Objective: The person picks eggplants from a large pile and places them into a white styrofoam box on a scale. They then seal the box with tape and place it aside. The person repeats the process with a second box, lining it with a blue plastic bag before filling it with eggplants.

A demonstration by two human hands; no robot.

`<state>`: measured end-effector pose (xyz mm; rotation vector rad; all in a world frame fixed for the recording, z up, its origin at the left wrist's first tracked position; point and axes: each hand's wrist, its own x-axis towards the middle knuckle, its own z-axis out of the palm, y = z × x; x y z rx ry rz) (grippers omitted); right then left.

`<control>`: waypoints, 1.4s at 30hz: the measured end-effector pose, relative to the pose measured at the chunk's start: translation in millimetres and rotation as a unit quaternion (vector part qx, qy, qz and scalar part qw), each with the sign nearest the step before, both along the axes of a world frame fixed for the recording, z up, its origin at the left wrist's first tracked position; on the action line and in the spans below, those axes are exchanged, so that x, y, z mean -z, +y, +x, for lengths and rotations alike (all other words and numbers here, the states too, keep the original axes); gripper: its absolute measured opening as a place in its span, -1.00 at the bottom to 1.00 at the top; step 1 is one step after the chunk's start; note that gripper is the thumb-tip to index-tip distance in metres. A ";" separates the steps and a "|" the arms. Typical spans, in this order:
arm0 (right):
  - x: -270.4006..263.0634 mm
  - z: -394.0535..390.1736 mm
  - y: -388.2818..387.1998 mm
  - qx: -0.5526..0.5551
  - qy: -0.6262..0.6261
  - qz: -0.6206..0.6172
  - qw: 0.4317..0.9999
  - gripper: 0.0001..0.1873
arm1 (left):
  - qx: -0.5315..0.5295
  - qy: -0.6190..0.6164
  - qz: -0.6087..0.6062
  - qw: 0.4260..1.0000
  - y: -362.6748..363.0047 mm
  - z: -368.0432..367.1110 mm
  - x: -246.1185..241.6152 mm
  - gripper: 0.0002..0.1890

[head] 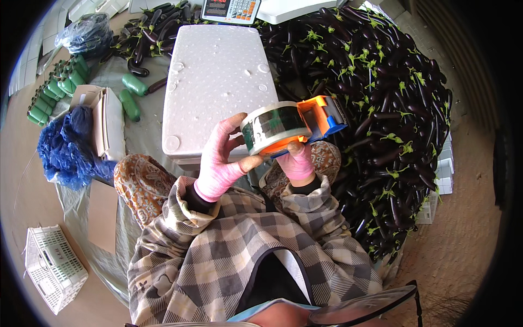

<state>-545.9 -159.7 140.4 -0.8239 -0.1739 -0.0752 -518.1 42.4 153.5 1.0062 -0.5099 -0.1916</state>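
A packing tape dispenser point(322, 116), orange and blue, carries a wide roll of tape point(278, 126) and is tilted over the near end of a white foam box point(220, 81). My right hand point(298, 161), in a pink glove with bare fingertips, holds the dispenser from below, its thumb on the frame. My left hand point(220, 157), gloved alike, has its thumb and fingers at the left side of the roll and grips it there. The box lies with its flat, pale top up, between my knees and the scale.
Eggplants point(380, 102) are heaped along the right and far sides. A digital scale point(231, 10) stands beyond the box. To the left are green bundles point(61, 83), blue netting point(65, 147), cardboard point(102, 216) and a white plastic crate point(55, 265).
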 end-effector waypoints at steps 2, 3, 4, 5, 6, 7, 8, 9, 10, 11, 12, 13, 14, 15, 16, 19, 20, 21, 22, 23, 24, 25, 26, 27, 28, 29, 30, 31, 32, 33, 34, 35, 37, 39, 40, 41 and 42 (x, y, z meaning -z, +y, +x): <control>-1.4 0.4 4.2 0.004 0.023 0.015 1.000 -0.23 | -0.018 -0.012 0.011 1.000 0.8 0.4 -1.0 -0.04; -3.6 0.7 4.9 0.004 -0.006 -0.029 1.000 -0.21 | -0.020 -0.032 -0.005 0.999 2.2 1.8 -2.1 -0.07; -6.4 1.3 5.0 0.013 -0.024 -0.072 0.997 -0.19 | -0.020 -0.055 -0.012 0.998 3.2 3.1 -3.6 -0.10; -10.5 2.2 3.4 -0.008 -0.050 -0.130 0.990 -0.17 | -0.016 -0.090 -0.017 0.996 4.8 4.6 -5.3 -0.13; -14.8 3.3 2.1 0.041 -0.104 -0.217 0.970 -0.11 | 0.001 -0.076 -0.030 0.997 6.3 5.4 -7.1 -0.15; -20.2 5.0 -1.2 0.047 -0.133 -0.256 0.956 -0.08 | 0.021 -0.074 -0.042 0.996 7.2 5.2 -8.8 -0.17; -25.3 6.9 -4.0 -0.019 -0.091 -0.093 0.991 -0.12 | 0.026 -0.058 -0.082 0.995 8.5 4.4 -10.2 -0.20; -30.0 9.3 -6.4 0.004 -0.131 -0.149 0.980 -0.21 | 0.032 -0.049 -0.069 0.996 8.7 1.8 -11.3 -0.21; -33.7 11.5 -7.7 0.086 -0.190 -0.300 0.931 -0.29 | 0.023 -0.028 -0.083 0.996 9.5 -0.8 -11.6 -0.23; -35.7 13.4 -7.3 0.121 -0.203 -0.354 0.905 -0.38 | 0.019 -0.003 -0.093 0.996 9.6 -5.3 -11.6 -0.24; -37.5 14.9 -7.2 0.137 -0.278 -0.385 0.869 -0.45 | 0.073 0.033 -0.134 0.988 10.5 -8.8 -10.9 -0.26; -36.7 15.9 -4.4 0.202 -0.307 -0.384 0.847 -0.46 | 0.111 0.084 -0.166 0.976 11.7 -13.1 -10.2 -0.30; -36.6 16.2 -3.2 0.221 -0.380 -0.375 0.816 -0.47 | 0.097 0.128 -0.168 0.973 13.1 -15.8 -9.1 -0.30; -34.0 16.1 -0.2 0.268 -0.422 -0.403 0.767 -0.48 | 0.107 0.146 -0.157 0.971 15.4 -17.9 -8.1 -0.31; -32.8 15.2 0.2 0.301 -0.428 -0.403 0.751 -0.49 | 0.120 0.168 -0.158 0.966 17.2 -19.3 -7.3 -0.35; -26.9 11.3 -2.2 0.327 -0.463 -0.426 0.705 -0.47 | 0.147 0.215 -0.138 0.956 22.9 -17.8 -6.5 -0.45; -26.4 10.0 -6.7 0.305 -0.468 -0.464 0.687 -0.46 | 0.146 0.220 -0.124 0.957 23.5 -16.6 -6.7 -0.48; -26.4 9.0 -11.2 0.315 -0.477 -0.453 0.684 -0.40 | 0.150 0.220 -0.115 0.957 23.8 -15.2 -7.0 -0.51; -26.6 8.5 -16.5 0.302 -0.492 -0.476 0.663 -0.33 | 0.146 0.221 -0.101 0.959 23.8 -13.5 -7.1 -0.54; -27.6 8.0 -21.5 0.299 -0.496 -0.494 0.648 -0.31 | 0.151 0.225 -0.096 0.958 23.3 -12.5 -7.1 -0.57; -28.4 8.2 -25.3 0.303 -0.500 -0.507 0.633 -0.30 | 0.157 0.228 -0.090 0.957 23.5 -10.7 -6.5 -0.60; -29.5 7.8 -28.3 0.292 -0.505 -0.511 0.631 -0.28 | 0.162 0.232 -0.084 0.955 23.0 -10.0 -5.7 -0.64; -30.7 8.5 -29.6 0.288 -0.512 -0.509 0.629 -0.27 | 0.164 0.218 -0.081 0.959 23.9 -8.2 -4.0 -0.67; -31.5 8.3 -30.0 0.284 -0.516 -0.506 0.631 -0.26 | 0.165 0.205 -0.078 0.962 24.3 -7.0 -2.2 -0.71; -33.1 9.2 -29.3 0.280 -0.519 -0.503 0.632 -0.25 | 0.166 0.191 -0.073 0.965 25.4 -5.4 0.1 -0.74; -33.8 9.3 -27.5 0.276 -0.520 -0.498 0.636 -0.24 | 0.179 0.182 -0.079 0.964 26.4 -3.3 2.5 -0.77; -35.6 10.2 -26.1 0.268 -0.524 -0.502 0.634 -0.24 | 0.191 0.172 -0.085 0.963 26.5 -1.9 4.6 -0.79; -37.0 10.6 -24.0 0.267 -0.519 -0.503 0.637 -0.24 | 0.196 0.166 -0.090 0.962 27.4 0.7 6.8 -0.82; -38.8 11.6 -23.3 0.261 -0.518 -0.513 0.633 -0.24 | 0.161 0.120 -0.072 0.977 25.2 2.1 8.1 -0.87; -41.1 12.4 -22.6 0.260 -0.524 -0.513 0.628 -0.23 | 0.125 0.081 -0.046 0.988 24.6 4.1 9.3 -0.88; -42.8 13.7 -22.9 0.250 -0.524 -0.530 0.618 -0.25 | 0.090 0.045 -0.014 0.995 21.1 5.9 9.5 -0.89; -45.4 15.0 -23.8 0.246 -0.532 -0.538 0.606 -0.26 | 0.052 0.000 0.011 0.999 19.7 7.2 9.3 -0.90; -49.2 18.3 -26.3 0.223 -0.538 -0.568 0.582 -0.31 | -0.104 -0.074 0.103 0.986 14.9 10.5 7.2 -0.89; -51.7 22.6 -27.8 0.191 -0.544 -0.602 0.553 -0.36 | -0.146 -0.085 0.143 0.975 14.7 15.0 4.8 -0.87; -52.8 25.7 -27.6 0.172 -0.533 -0.619 0.551 -0.40 | -0.157 -0.092 0.138 0.974 17.2 17.2 4.0 -0.89; -53.7 28.3 -26.5 0.211 -0.513 -0.655 0.514 -0.40 | -0.165 -0.063 0.096 0.980 20.9 21.1 3.2 -0.90; -55.5 32.1 -25.0 0.247 -0.489 -0.690 0.473 -0.39 | -0.160 -0.032 0.063 0.985 26.9 24.7 3.0 -0.90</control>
